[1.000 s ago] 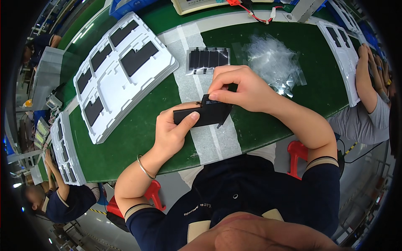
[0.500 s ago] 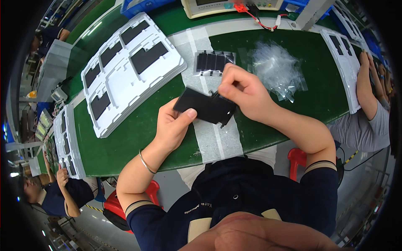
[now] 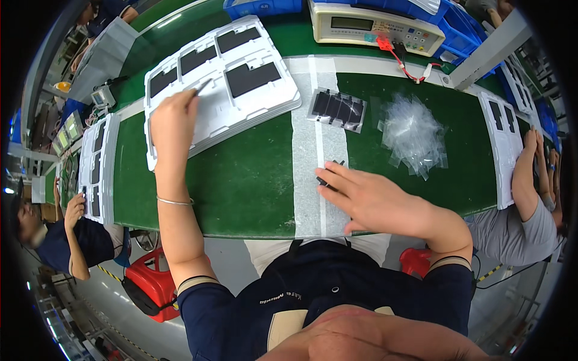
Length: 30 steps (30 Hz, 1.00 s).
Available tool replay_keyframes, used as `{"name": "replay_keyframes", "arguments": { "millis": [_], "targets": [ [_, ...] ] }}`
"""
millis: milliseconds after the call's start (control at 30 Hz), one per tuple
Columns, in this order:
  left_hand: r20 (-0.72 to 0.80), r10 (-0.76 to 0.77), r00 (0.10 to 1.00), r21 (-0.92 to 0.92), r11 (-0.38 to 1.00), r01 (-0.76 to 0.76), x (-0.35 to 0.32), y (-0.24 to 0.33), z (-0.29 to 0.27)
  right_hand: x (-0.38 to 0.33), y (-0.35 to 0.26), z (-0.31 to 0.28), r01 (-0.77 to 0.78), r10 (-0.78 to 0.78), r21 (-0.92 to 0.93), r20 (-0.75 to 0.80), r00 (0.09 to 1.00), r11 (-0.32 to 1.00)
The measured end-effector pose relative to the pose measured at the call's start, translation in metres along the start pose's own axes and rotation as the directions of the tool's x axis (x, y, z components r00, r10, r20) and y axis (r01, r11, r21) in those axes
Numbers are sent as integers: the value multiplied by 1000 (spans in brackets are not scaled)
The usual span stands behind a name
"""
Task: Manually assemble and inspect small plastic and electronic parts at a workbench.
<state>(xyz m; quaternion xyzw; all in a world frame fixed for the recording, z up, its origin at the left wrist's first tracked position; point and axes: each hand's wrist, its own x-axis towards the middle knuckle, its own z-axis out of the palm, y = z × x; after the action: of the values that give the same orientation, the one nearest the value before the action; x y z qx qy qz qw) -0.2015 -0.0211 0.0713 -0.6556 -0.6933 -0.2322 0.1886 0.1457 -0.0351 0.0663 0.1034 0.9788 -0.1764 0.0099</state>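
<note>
My left hand is reached out over the stacked white tray, its fingers closed. From its fingertips sticks out a thin dark flat piece, seen almost edge-on. Several black flat plates, each with a notched edge, lie in the tray's recesses, among them a large black plate at the right. My right hand lies palm down over the pale paper strip, fingers stretched out. Beneath those fingers shows part of a small black piece; the rest is hidden. Beyond it is a clear sheet with black strips.
A heap of clear film pieces lies right of the paper strip. At the back stands a bench meter with a red clip and leads, beside blue bins and a metal post. Co-workers sit at both sides, by white trays.
My hands have parted from the black plate they held together. The left has gone forward and left to the tray; the right has come down flat on the table. The view has shifted.
</note>
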Motion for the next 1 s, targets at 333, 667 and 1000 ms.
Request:
{"name": "replay_keyframes", "arguments": {
  "millis": [333,667,1000],
  "targets": [
    [208,-29,978,-2,1000,30,-6,6,17,18,-7,35,237,-231,95,-77,970,967],
    [144,339,930,-801,591,-92,-14,67,4,26,-15,63,568,-509,28,-407,758,823],
    [577,665,473,-513,-156,844,-50,111,20,21,10,17,346,-367,-158,-611,702,925]
  ]
}}
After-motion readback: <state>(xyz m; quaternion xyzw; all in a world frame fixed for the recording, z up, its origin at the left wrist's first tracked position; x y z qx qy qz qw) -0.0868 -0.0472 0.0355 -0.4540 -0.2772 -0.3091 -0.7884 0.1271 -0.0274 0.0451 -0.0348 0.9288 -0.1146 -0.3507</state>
